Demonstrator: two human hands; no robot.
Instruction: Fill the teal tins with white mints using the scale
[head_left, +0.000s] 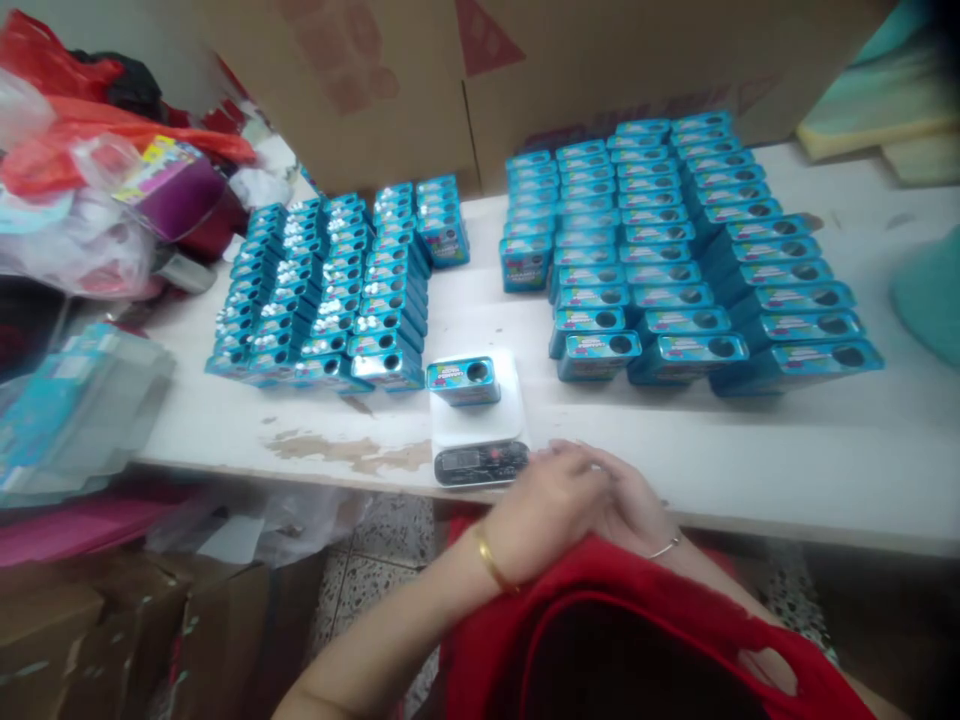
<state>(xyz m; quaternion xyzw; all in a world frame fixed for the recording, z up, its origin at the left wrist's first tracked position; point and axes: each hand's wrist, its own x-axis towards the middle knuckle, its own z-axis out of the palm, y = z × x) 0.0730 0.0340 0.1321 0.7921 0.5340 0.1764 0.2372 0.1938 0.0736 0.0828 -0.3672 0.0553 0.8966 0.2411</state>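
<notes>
My left hand (546,498), with a gold bangle at its wrist, is at the table's front edge, its fingers curled in against my right hand (636,498). Both hands look closed together. Whatever may lie between the fingers is hidden and blurred. Just left of them a white kitchen scale (480,425) with a black control panel (480,464) sits on the table. One small blue box (465,384) with a dark round hole on top stands on the scale's platform. Neither hand touches that box.
Rows of blue boxes with white bits on top (322,290) stand left of the scale; rows with dark holes (645,260) stand right. A large cardboard carton (420,90) is behind. Plastic bags (75,240) and clear packaging (82,410) crowd the left. Foam sheets (877,120) lie back right.
</notes>
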